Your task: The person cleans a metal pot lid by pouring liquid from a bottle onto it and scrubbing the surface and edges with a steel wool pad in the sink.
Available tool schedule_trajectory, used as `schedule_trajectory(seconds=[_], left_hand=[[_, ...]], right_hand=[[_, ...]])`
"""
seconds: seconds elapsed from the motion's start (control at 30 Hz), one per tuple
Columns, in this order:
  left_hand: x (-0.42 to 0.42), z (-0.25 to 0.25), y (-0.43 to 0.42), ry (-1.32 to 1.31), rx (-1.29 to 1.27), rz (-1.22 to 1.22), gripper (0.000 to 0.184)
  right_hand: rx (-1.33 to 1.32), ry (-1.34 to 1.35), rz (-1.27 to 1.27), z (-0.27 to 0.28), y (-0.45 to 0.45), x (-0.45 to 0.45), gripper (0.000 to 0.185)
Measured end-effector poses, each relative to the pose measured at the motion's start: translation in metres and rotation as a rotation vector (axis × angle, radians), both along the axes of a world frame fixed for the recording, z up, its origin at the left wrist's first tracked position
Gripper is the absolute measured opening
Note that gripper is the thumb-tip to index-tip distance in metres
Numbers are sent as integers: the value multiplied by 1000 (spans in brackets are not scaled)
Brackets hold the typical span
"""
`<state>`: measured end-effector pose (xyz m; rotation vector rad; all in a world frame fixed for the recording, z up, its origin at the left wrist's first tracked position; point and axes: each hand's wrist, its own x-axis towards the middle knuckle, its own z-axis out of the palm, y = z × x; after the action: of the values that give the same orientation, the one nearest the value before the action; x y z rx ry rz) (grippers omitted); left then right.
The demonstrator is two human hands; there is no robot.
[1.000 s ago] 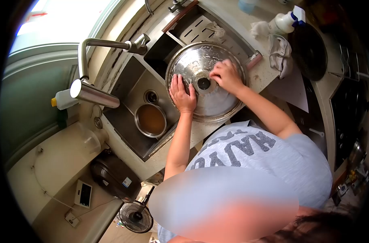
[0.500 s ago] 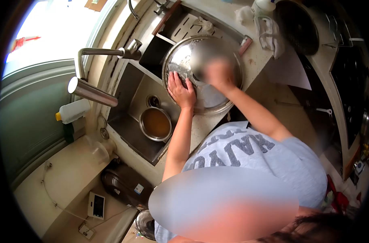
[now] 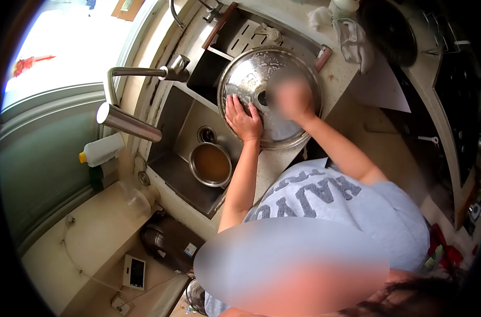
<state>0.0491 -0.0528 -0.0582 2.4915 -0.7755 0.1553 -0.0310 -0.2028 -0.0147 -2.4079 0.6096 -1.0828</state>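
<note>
A large round metal lid [image 3: 283, 124] with a black knob lies over the edge of the sink and counter, its surface wet with whitish suds. My left hand [image 3: 244, 119] rests flat on the lid's left side, fingers spread. On the right part of the lid, beside the knob, is my right hand [image 3: 294, 99]; its fingers are blurred, and whether they hold anything cannot be made out. Left of the lid, a metal pot [image 3: 211, 164] of brownish liquid sits in the sink basin [image 3: 169, 153], near the drain.
A faucet [image 3: 129, 122] reaches over the basin from the left. Behind the lid is a slotted tray [image 3: 246, 36] with a crumpled cloth. A grey-white cloth [image 3: 352, 45] and a white bottle [image 3: 344, 6] stand at the back right. Another bottle [image 3: 103, 149] is by the window.
The whole view has shifted, showing more of the window. My left hand stays on the lid; my right hand remains near the knob, its fingers now blurred.
</note>
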Motion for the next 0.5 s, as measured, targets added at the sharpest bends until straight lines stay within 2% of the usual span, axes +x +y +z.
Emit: schedule_trajectory(seconds=[0.03,0.07,0.13,0.17,0.2,0.23,0.33,0.37,0.43,0.47,0.5], left_hand=[[0,-2,-3,-4,-1,2,52],[0,-4,-1,-1,0,2,53],[-3,-1,-1,20,24,15,54],[-2,1,-2,22,31,22,54],[-2,-1,-1,22,23,19,54],[-1,-1,-1,11,15,11,54],[0,-1,-3,7,14,10,54],[1,-4,-6,14,11,16,54],[-1,0,-1,20,32,6,55],[-1,0,-1,26,32,10,55],[-1,-2,-4,20,28,11,55]], right_hand=[[-22,-84,-10,-1,-1,2,18],[21,-53,-4,-10,-1,4,18],[487,353,58,-46,-4,17,18],[532,469,82,-52,-6,24,17],[224,588,96,-32,-8,23,16],[218,577,88,-19,-4,18,16],[-72,-122,0,4,2,-6,10],[-75,-115,6,-2,-2,-6,10],[351,296,132,-28,3,-8,14],[235,277,146,-41,-3,-2,17],[230,271,147,-40,-3,-1,17]])
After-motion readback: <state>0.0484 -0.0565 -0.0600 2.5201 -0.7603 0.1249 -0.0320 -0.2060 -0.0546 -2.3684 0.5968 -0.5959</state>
